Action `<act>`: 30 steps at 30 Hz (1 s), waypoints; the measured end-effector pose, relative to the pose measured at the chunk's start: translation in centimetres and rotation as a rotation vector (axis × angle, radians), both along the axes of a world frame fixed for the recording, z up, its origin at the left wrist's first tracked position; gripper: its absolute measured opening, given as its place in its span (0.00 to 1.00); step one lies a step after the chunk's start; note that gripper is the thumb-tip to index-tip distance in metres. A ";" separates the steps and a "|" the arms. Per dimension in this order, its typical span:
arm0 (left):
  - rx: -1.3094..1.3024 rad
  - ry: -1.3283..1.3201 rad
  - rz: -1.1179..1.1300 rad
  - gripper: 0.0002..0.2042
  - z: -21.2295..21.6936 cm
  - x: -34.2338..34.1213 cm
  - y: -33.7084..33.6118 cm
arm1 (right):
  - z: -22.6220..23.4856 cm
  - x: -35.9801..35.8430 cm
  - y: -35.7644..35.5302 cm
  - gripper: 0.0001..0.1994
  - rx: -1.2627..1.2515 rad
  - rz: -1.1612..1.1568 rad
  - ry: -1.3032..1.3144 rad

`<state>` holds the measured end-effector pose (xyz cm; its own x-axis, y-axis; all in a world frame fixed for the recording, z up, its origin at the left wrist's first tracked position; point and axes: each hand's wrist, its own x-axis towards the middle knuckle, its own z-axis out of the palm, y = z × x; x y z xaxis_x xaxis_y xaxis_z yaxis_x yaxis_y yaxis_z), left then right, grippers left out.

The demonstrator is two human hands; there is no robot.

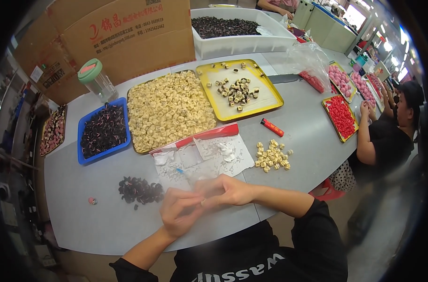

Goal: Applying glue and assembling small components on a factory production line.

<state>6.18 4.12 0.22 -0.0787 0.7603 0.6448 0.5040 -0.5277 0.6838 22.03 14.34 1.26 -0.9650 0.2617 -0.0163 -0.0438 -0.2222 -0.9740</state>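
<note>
Just in front of my body, the fingertips of my left hand (178,214) and my right hand (229,190) meet in a pinch. Between them shows a tiny pale piece (203,202), mostly hidden and slightly blurred. Left of my hands lies a loose pile of small black curved pieces (138,189). To the right is a small heap of cream cube-shaped pieces (272,156). Beyond my fingers, an opened white carton (244,157) with a red edge holds scattered small clear bits and white wads.
A blue tray (127,123) of black pieces, a tray of cream cubes (171,110) and a yellow tray (276,97) stand farther back. Behind are a cardboard box (124,51), bottle (96,77) and white bin (242,45). A co-worker (388,136) sits at right.
</note>
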 end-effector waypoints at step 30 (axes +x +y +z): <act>0.010 0.048 -0.022 0.16 -0.4 -0.5 -0.2 | 0.5 -0.2 0.3 0.08 -0.096 0.066 -0.020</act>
